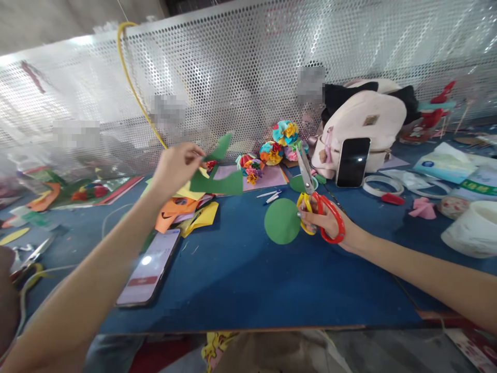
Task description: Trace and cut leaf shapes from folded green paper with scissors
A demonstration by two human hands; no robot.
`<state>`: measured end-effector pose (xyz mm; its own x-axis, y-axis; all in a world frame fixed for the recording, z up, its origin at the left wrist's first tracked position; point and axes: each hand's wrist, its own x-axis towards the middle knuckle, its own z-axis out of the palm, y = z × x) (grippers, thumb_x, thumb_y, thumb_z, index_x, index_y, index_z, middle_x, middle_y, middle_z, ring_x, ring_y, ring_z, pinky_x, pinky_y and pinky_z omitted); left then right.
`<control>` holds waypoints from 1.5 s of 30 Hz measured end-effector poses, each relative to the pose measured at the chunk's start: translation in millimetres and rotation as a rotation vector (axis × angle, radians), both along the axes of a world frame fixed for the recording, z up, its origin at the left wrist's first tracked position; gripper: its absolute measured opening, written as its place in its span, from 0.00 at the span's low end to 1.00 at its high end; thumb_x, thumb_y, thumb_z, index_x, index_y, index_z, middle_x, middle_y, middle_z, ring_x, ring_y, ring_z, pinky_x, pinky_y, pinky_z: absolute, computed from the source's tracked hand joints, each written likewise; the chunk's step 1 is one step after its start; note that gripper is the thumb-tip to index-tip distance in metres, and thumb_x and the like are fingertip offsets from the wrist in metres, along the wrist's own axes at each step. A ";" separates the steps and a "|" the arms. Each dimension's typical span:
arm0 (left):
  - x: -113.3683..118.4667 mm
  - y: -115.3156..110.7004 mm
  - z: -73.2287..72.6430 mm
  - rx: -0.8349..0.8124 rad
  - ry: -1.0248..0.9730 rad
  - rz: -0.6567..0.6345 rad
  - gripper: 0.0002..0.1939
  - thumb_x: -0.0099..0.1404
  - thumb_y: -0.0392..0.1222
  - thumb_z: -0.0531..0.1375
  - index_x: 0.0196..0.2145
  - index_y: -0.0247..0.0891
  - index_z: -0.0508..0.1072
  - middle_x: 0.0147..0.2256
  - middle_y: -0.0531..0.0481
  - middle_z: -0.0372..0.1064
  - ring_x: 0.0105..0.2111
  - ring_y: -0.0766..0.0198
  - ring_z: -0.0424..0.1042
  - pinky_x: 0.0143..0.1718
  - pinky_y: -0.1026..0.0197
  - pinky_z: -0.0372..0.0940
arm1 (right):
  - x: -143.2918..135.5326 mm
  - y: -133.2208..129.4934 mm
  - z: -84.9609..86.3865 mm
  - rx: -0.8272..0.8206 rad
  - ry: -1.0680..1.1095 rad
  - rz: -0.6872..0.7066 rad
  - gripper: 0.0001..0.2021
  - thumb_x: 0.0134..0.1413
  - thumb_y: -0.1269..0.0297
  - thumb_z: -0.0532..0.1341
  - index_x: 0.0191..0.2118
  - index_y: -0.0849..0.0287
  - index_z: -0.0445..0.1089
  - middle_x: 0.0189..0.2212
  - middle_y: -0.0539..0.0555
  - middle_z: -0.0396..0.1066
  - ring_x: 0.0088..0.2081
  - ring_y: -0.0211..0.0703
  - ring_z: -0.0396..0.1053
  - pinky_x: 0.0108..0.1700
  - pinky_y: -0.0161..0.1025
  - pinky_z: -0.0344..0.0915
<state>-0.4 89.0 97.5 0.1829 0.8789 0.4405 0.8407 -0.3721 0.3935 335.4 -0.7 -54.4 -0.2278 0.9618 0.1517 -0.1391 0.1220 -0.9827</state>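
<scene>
My left hand [180, 168] is raised over the left half of the table, fingers pinched on a green paper offcut [219, 184] with a curved cut edge. Below it lies a pile of orange and yellow paper scraps [200, 220]. My right hand [326, 220] holds scissors [330, 220] with red and yellow handles, their blades pointing up and looking nearly closed. A green paper circle [282, 221] is pinched at its right edge by the same hand's fingertips. Two pens [272, 197] lie on the table between my hands.
A lit phone [149, 267] lies at the left; a dark phone [353, 162] leans on a pale backpack [365, 122]. Colourful paper flowers [272, 153] sit at the back before a perforated metal panel [233, 77]. Tape rolls [382, 185] are at right; another pair of scissors [33, 256] is far left.
</scene>
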 end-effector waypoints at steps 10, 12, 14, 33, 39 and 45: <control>-79.7 50.8 14.5 -0.028 0.034 0.166 0.04 0.51 0.42 0.62 0.21 0.46 0.69 0.20 0.49 0.70 0.46 0.39 0.75 0.53 0.43 0.66 | -1.2 0.4 -4.4 -0.012 -0.062 -0.023 0.16 0.53 0.54 0.73 0.35 0.55 0.66 0.25 0.44 0.64 0.23 0.35 0.62 0.27 0.37 0.62; -58.3 39.9 2.1 -0.051 0.034 0.074 0.02 0.55 0.44 0.61 0.27 0.46 0.73 0.29 0.47 0.77 0.51 0.40 0.74 0.57 0.43 0.64 | -2.3 -1.7 -2.3 -0.017 -0.078 -0.056 0.15 0.54 0.56 0.73 0.36 0.55 0.67 0.26 0.44 0.66 0.25 0.36 0.63 0.28 0.37 0.62; -23.2 19.7 -12.1 -0.147 0.033 -0.099 0.09 0.62 0.48 0.59 0.37 0.46 0.78 0.40 0.47 0.80 0.48 0.47 0.76 0.55 0.48 0.67 | -3.5 -3.6 1.1 -0.016 -0.095 -0.088 0.15 0.53 0.57 0.73 0.36 0.55 0.67 0.27 0.44 0.66 0.26 0.36 0.64 0.29 0.36 0.63; 163.6 83.4 -69.9 -0.440 -0.002 -0.690 0.03 0.59 0.28 0.66 0.30 0.33 0.80 0.28 0.51 0.76 0.31 0.64 0.76 0.37 0.61 0.71 | -5.4 -5.0 6.8 0.139 0.139 -0.339 0.10 0.62 0.57 0.66 0.35 0.53 0.66 0.28 0.47 0.66 0.25 0.37 0.63 0.28 0.38 0.63; 211.7 134.4 -95.7 -0.467 0.116 -0.672 0.10 0.71 0.43 0.64 0.45 0.33 0.76 0.42 0.48 0.76 0.38 0.61 0.77 0.40 0.55 0.75 | -3.6 -1.1 3.1 0.101 0.139 -0.313 0.10 0.62 0.56 0.65 0.38 0.55 0.67 0.27 0.47 0.65 0.25 0.37 0.61 0.27 0.37 0.61; 233.9 158.3 -109.3 -0.449 0.227 -0.639 0.15 0.72 0.45 0.63 0.52 0.35 0.74 0.50 0.44 0.74 0.45 0.57 0.77 0.45 0.50 0.75 | -1.8 2.0 3.3 0.132 0.144 -0.294 0.08 0.65 0.61 0.63 0.36 0.54 0.65 0.30 0.47 0.68 0.26 0.36 0.63 0.28 0.37 0.63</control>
